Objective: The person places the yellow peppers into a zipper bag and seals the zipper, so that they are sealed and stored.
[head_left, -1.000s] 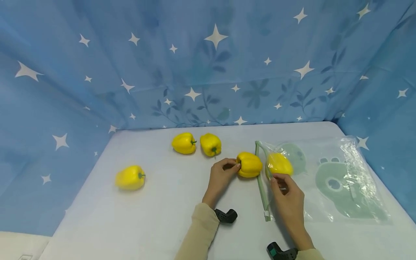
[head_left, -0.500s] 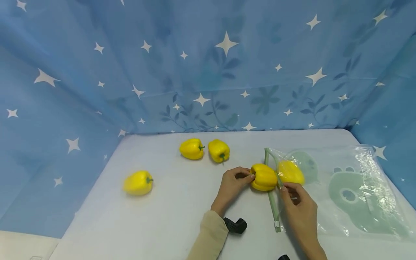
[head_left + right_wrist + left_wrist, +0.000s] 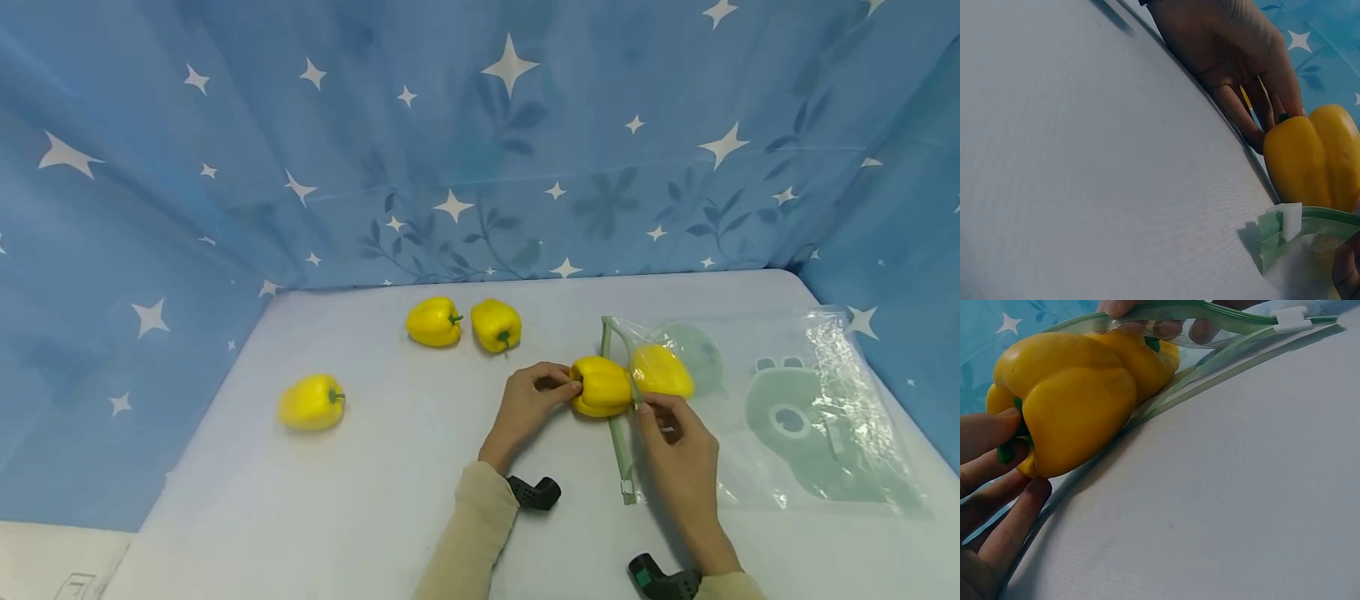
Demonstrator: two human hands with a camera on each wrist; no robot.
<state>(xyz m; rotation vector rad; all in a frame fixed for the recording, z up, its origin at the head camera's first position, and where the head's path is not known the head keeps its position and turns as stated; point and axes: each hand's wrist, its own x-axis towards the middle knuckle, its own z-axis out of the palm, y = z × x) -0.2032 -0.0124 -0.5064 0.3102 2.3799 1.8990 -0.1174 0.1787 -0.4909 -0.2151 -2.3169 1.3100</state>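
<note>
My left hand [image 3: 528, 406] pinches a yellow bell pepper [image 3: 602, 387] by its green stem, as the left wrist view shows. The pepper's far end meets the mouth of a clear slider zip bag [image 3: 619, 454] with green edging. With thumb and fingers, my right hand [image 3: 681, 450] holds the upper edge of that mouth up, so the bag gapes towards the pepper. Just inside lies another yellow bell pepper [image 3: 660, 371], seen through the plastic. A white slider [image 3: 1291, 319] sits at the near end of the zip.
Two yellow bell peppers, one on the left [image 3: 433, 322] and one on the right [image 3: 496, 325], lie at the back of the white table [image 3: 360, 500]. Another bell pepper [image 3: 311, 402] rests farther left. A blue star-patterned curtain [image 3: 337, 150] stands behind and at both sides.
The left hand has moved the pepper rightwards, against the bag's mouth. The right hand keeps its grip on the edge. The head view has shifted slightly.
</note>
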